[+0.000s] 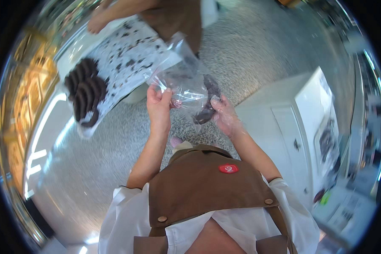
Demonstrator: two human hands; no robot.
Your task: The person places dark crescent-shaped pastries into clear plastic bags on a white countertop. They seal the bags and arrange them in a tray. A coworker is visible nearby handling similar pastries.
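Observation:
My bare left hand (pixel 159 99) grips the edge of a clear plastic bag (pixel 187 85) between thumb and fingers. In my right hand (pixel 226 114), which wears a thin clear disposable glove, is a dark brown, curved pastry (pixel 212 87), probably chocolate. The pastry lies along the right side of the bag; I cannot tell whether it is wholly inside. Both hands are in front of my brown apron (pixel 206 187), above the speckled floor. Ahead to the left, several similar dark curved pastries (pixel 87 90) sit bunched on crumb-strewn white paper (pixel 130 57).
Another person's arm (pixel 117 14) reaches over the paper-covered surface, beside their brown apron (pixel 177 22). A white cabinet (pixel 273 117) stands close on my right, a clear-wrapped dark item (pixel 327 139) on it. A lit display of breads (pixel 35 79) lines the far left.

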